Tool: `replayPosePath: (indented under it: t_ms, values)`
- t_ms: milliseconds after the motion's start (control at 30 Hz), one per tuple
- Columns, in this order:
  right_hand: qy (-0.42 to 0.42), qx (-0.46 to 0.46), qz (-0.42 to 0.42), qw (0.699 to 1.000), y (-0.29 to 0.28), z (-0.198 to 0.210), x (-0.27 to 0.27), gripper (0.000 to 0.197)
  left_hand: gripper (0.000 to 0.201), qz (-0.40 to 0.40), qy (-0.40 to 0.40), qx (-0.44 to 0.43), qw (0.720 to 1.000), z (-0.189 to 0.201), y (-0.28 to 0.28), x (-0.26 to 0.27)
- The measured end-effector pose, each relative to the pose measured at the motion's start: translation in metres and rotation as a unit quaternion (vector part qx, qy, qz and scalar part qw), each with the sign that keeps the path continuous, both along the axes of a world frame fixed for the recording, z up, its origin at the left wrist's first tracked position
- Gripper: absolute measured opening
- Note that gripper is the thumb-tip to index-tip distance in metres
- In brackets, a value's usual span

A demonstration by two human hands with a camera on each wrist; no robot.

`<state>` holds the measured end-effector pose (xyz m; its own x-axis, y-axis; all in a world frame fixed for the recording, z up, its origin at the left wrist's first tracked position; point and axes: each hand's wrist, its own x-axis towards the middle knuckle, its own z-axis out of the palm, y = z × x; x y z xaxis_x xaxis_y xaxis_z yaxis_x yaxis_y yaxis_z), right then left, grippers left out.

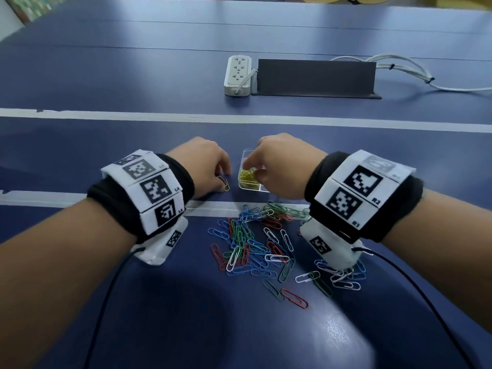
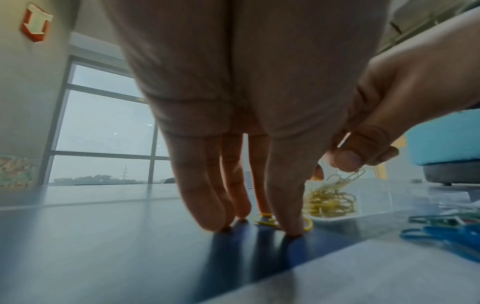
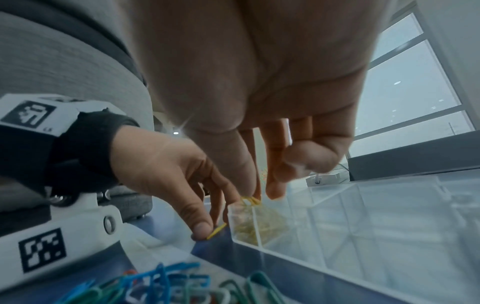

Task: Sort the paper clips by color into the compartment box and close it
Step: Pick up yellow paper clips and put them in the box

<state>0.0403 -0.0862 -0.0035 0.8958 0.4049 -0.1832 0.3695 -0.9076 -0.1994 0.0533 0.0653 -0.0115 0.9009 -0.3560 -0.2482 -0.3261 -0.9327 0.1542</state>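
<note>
Left wrist view shows your left grip (image 2: pixel 249 185) pressing a light, slippery yellow clip (image 2: pixel 270 221) flat under its fingertips on the surface (image 2: pixel 103 236), so slide it and pinch one looped end, while your right grip (image 2: pixel 363 152), just beside, pinches yellow clips (image 2: pixel 348 178) above the compartment box (image 2: pixel 389 197).

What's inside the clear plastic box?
The clear compartment box has a heap of yellow paper clips in its near-left compartment. The right hand pinches another yellow clip just above that heap and covers most of the box in the head view.
</note>
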Motion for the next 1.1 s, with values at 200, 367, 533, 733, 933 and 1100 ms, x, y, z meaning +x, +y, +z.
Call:
replayPosePath:
  t_ms: [200,367,533,733,933,1100]
  values:
    - [-0.018,-0.006,0.008,1.0,-0.002,0.003,0.0,0.042,0.009,-0.014,-0.005,0.02,1.0,0.001,-0.001,0.001]
    - [-0.01,0.023,-0.004,1.0,-0.012,0.01,0.001,0.048,0.009,0.015,-0.008,-0.055,0.998,0.018,0.007,0.0]
    - [-0.017,0.059,-0.064,0.996,-0.036,0.016,0.003,0.042,0.011,-0.001,-0.06,-0.122,0.991,0.025,-0.011,-0.001]
    - [-0.005,0.058,-0.098,0.994,-0.071,0.01,-0.013,0.036,0.02,-0.045,-0.053,-0.098,0.993,0.014,-0.033,-0.001]
    - [-0.025,0.05,-0.131,0.99,-0.096,0.01,-0.031,0.027,0.034,-0.056,-0.056,-0.066,0.995,0.011,-0.038,-0.001]
    - [0.008,-0.002,-0.109,0.994,-0.097,0.003,-0.043,0.02,0.016,-0.05,-0.049,-0.093,0.993,0.011,-0.039,0.001]
